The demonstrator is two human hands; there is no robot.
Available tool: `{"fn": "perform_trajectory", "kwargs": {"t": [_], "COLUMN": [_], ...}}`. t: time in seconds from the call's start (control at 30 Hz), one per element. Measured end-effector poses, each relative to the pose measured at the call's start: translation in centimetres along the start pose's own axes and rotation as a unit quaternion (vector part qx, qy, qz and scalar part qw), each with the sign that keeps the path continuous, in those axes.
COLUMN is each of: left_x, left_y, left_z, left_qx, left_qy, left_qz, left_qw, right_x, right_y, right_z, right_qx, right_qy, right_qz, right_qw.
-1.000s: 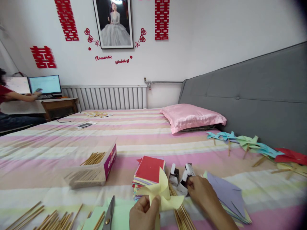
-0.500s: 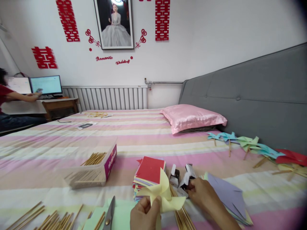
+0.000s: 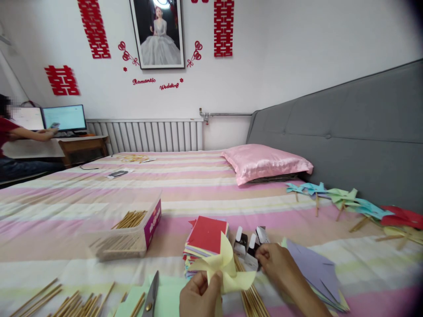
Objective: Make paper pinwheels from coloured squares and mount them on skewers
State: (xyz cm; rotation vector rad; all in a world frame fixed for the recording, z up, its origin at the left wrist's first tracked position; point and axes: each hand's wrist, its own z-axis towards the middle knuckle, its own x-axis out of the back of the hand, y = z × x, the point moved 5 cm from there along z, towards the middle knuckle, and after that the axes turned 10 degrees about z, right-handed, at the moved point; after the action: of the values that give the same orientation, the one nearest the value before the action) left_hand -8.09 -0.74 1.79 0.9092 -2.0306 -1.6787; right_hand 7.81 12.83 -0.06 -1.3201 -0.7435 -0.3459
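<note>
- My left hand (image 3: 198, 294) pinches the yellow paper pinwheel (image 3: 224, 268) at the bed's near edge.
- My right hand (image 3: 280, 266) has its fingers closed on a small white box (image 3: 253, 255), just beside the stack of coloured paper (image 3: 206, 237).
- Wooden sticks (image 3: 251, 297) lie under the pinwheel; scissors (image 3: 151, 295) rest just left.
</note>
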Motion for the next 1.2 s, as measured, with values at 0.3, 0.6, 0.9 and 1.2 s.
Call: {"fn": "perform_trajectory", "kwargs": {"t": [0.3,0.6,0.9,1.2], "left_x": [-0.1,0.0,0.0,-0.1], "left_y": [-0.2,-0.2,-0.3,0.2], "left_z": [0.1,0.1,0.1,-0.3], "left_qx": [0.009,-0.004,0.006,0.003], "left_qy": [-0.016,-0.006,-0.015,0.001], "left_qz": [-0.010,0.001,-0.001,-0.014], "left_qw": [1.000,1.000,1.000,1.000], "right_x": [-0.2,-0.6,-0.4,0.1], "right_y": [0.4,0.9,0.6,-0.5], "right_z": [0.3,0.7,0.6,0.2], "right_qx": [-0.018,-0.006,-0.002,-0.004], "right_qy": [-0.005,0.003,-0.011,-0.020], "right_qz": [0.108,0.170,0.207,0.206], "right_qw": [0.994,0.985,0.978,0.978]}}
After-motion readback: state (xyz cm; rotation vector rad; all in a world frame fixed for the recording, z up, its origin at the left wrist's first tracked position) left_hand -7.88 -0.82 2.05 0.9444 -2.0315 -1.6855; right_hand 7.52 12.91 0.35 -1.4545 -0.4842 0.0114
